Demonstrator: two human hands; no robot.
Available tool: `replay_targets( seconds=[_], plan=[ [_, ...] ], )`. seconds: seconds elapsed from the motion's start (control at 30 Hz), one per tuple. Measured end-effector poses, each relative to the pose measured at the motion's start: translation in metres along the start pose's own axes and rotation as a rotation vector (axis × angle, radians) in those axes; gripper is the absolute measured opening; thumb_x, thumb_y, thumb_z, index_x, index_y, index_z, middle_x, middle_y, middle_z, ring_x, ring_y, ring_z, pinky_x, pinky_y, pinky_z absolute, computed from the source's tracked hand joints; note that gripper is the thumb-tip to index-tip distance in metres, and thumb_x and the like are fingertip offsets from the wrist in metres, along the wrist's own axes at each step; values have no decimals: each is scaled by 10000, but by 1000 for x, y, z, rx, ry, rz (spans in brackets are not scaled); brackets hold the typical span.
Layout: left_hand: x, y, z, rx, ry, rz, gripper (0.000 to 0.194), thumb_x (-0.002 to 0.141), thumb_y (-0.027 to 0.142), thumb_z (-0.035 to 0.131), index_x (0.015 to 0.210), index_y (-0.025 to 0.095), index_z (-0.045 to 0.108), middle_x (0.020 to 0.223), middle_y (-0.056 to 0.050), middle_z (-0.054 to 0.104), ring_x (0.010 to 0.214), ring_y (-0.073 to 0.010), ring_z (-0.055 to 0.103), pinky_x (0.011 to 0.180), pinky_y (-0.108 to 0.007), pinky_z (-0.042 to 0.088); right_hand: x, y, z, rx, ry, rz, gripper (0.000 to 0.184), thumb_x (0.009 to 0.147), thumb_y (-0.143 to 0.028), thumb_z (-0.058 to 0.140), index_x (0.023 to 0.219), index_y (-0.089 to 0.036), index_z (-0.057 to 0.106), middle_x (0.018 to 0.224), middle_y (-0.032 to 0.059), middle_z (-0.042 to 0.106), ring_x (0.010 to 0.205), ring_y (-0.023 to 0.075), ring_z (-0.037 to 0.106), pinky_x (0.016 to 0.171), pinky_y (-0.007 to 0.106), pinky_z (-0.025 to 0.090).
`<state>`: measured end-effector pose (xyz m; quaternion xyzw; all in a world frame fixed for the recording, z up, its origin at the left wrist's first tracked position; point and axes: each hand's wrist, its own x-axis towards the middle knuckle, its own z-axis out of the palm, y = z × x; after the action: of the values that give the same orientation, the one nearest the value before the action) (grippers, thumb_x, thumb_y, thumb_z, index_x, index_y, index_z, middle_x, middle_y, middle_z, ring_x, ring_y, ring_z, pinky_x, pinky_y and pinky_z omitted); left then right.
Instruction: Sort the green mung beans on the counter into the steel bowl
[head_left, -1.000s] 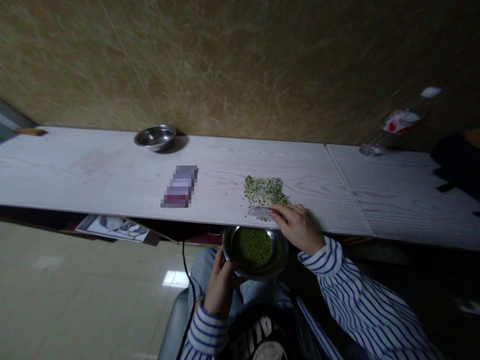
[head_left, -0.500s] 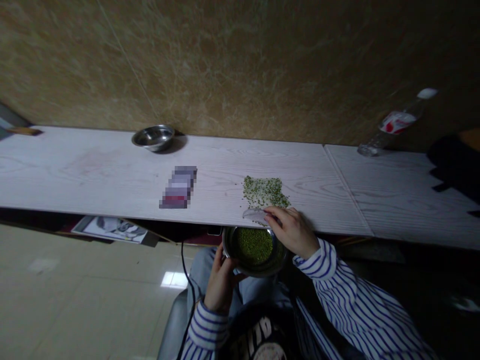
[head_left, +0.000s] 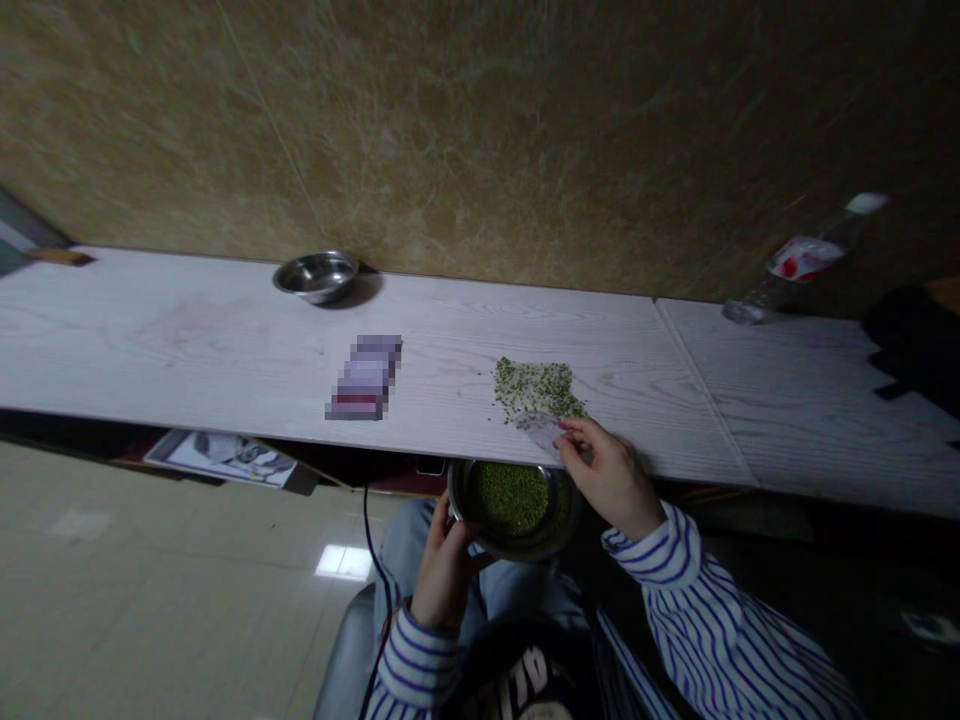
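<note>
Centrally in the head view, a shallow round stainless-steel bowl (head_left: 559, 515) holding small green beans or grains (head_left: 510, 495) sat at the near edge of a white wood-grain counter (head_left: 637, 370), just over the seated person's lap. The left hand (head_left: 442, 575) pinched its rim on the left side, thumb above and fingers outside or beneath, a grip that probably steadied the bowl and held its mouth facing upward; whether the bowl also rested on the lap or touched the counter could not be told. The right hand (head_left: 611, 480) pinched a thin, clear, curved plastic piece (head_left: 536, 428) between thumb and fingertips at its right end. So held, the piece lay low over the counter with its broad part extended leftward, presumably leaving its edge free of the fingers. Just beyond it, a loose patch of scattered green grains (head_left: 532, 385) was spread on the counter, and the bowl's position beside the edge placed its opening near both patch and plastic, likely for a short reach. Farther back, a second shallow stainless-steel bowl (head_left: 319, 292) stood near the wall, a pixelated purple-and-grey rectangular object (head_left: 365, 380) lay left of the patch, and a clear plastic bottle with a red-and-white label (head_left: 806, 260) stood at the far right, apart from both hands.
</note>
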<state>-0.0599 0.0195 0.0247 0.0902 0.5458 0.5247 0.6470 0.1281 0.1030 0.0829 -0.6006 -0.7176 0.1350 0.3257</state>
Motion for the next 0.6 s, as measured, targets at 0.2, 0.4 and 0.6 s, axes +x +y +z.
replay_targets(
  seconds=[0.2,0.4,0.6],
  plan=[
    [3,-1,-3,-5,-12,-8,641,674,219,623,1296,269,480,1117,-61,587,886,-173,545,676,-282,505,2,-1,5,-6,8,16,202,831,-234,549,993,-184,658,820,72,760,724,206,723,658,301,563],
    [5,0,-3,-11,0,-7,630,652,218,625,1269,265,504,1107,-58,591,881,-176,546,672,-285,499,8,-2,12,-43,17,18,205,833,-234,553,1007,-195,654,835,74,763,725,212,724,651,305,565],
    [7,1,-5,-29,11,-8,640,634,233,643,1259,284,517,1097,-43,606,877,-178,565,663,-285,502,6,-5,11,-15,10,0,199,836,-229,547,999,-203,658,820,68,762,721,205,724,655,298,567]
  ],
)
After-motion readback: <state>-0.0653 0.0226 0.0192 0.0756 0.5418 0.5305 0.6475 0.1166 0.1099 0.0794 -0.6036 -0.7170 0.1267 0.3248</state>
